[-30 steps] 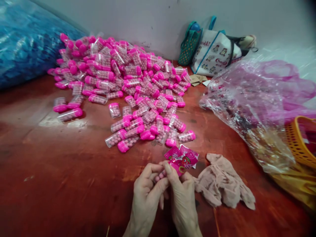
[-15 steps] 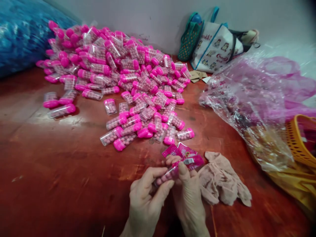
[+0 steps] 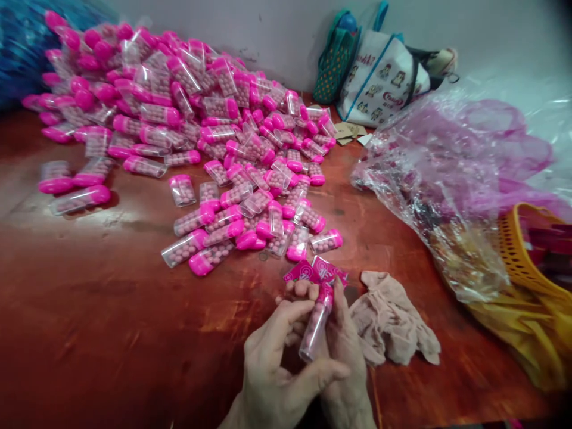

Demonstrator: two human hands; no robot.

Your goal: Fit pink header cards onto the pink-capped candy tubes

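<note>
A clear tube of pink balls with a pink top [image 3: 316, 325] lies slanted between my hands. My right hand [image 3: 346, 357] holds it from the far side, thumb beside its pink top. My left hand [image 3: 277, 357] touches the tube's side with its index finger, its thumb stretched out below the tube's clear end. Pink printed labels [image 3: 313, 271] lie just beyond my fingertips. Past them spreads a large heap of similar pink-capped tubes [image 3: 218, 110] on the reddish-brown surface [image 3: 134, 310].
Right of my hands lies a crumpled beige cloth [image 3: 393, 319]. Farther right are clear plastic wrapping [image 3: 429, 161], a yellow basket [image 3: 513, 244] and yellow fabric [image 3: 513, 333]. A white printed bag [image 3: 379, 83] stands at the back; a blue plastic bag [image 3: 22, 53] is far left.
The tube has turned from sideways to more upright in view, and its pink wrapper now sits close around the top. My left thumb has come off the tube. The view has shifted slightly.
</note>
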